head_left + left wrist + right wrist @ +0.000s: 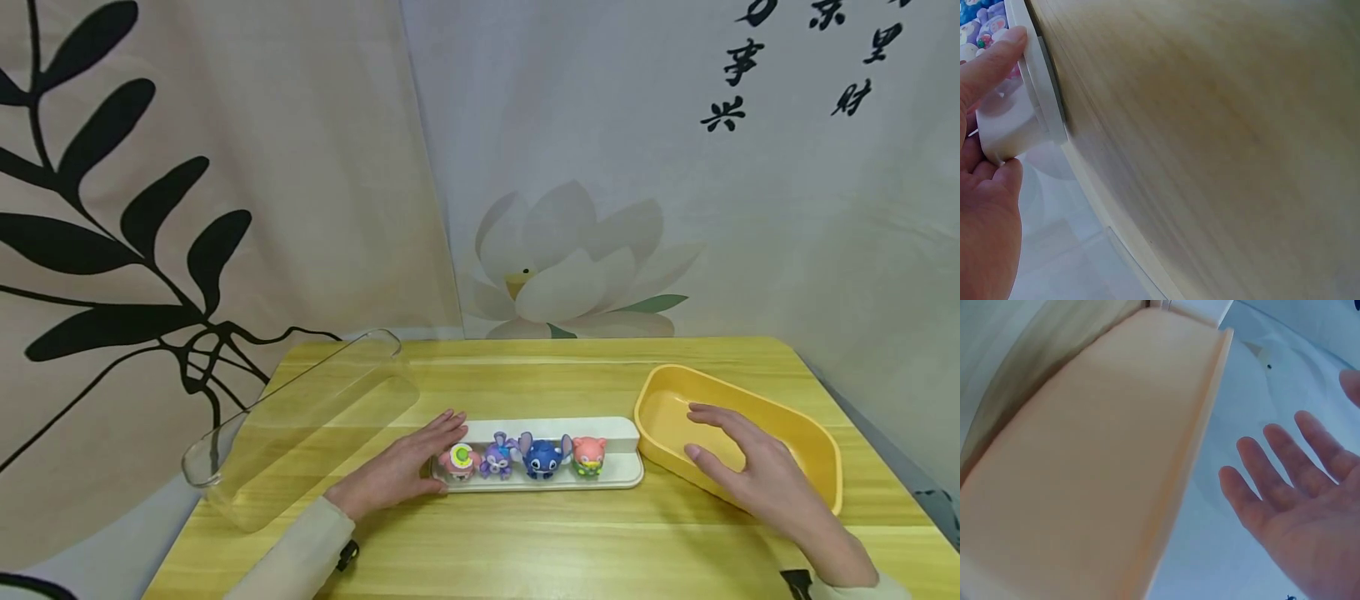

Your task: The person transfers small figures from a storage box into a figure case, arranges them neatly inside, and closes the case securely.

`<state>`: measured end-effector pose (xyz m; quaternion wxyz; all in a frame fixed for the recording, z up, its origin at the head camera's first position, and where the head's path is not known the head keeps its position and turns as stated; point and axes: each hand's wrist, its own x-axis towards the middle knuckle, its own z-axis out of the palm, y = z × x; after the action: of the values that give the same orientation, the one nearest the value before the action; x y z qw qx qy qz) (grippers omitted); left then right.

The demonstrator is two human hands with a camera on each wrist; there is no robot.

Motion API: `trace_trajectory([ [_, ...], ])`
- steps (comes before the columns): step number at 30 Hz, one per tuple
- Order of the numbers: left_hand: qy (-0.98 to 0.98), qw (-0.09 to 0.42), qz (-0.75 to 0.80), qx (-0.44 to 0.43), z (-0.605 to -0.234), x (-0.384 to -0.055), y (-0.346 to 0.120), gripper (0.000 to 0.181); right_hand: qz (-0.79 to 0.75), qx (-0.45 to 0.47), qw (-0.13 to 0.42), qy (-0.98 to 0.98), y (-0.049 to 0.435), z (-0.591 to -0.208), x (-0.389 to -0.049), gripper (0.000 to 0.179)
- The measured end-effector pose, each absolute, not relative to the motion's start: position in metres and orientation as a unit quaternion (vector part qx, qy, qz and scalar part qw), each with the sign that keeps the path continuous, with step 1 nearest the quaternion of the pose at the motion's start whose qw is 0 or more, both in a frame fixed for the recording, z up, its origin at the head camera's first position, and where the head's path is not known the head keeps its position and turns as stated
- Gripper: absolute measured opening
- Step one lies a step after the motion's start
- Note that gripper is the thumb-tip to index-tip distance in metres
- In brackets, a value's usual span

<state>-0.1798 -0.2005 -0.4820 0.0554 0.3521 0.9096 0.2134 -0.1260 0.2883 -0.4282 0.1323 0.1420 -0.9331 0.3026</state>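
My left hand (405, 467) holds the left end of a white display tray (618, 473). In the left wrist view its thumb lies on the tray's rim and the other fingers curl at the end. Several small figurines stand in a row on the tray: a pink one (460, 461) with a green, yellow and white round patch, a purple long-eared one (497, 457), a blue big-eared one (543, 457) and a pink one (589, 455) with a green lower part. Above a yellow plastic bin (663, 392) is my right hand (765, 475), fingers spread, holding nothing.
A clear plastic cover (300, 433) lies at the wooden table's (525, 550) left side, reaching past its edge. The yellow bin stands right beside the tray's right end. Behind the table hangs a printed cloth (337, 167) with leaves, a lotus and writing.
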Motion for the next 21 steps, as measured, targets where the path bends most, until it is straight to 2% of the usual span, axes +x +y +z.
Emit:
trace_trajectory([
  [17,0.913,0.055,0.201,0.352,-0.481,-0.179,-0.2,0.092,0.276,0.144,0.102,-0.945,0.346,-0.427,-0.129,0.043],
  [21,0.913,0.056,0.203,0.35,-0.481,-0.18,-0.2,0.092,0.271,0.139,0.081,-0.949,0.357,-0.427,-0.132,0.045],
])
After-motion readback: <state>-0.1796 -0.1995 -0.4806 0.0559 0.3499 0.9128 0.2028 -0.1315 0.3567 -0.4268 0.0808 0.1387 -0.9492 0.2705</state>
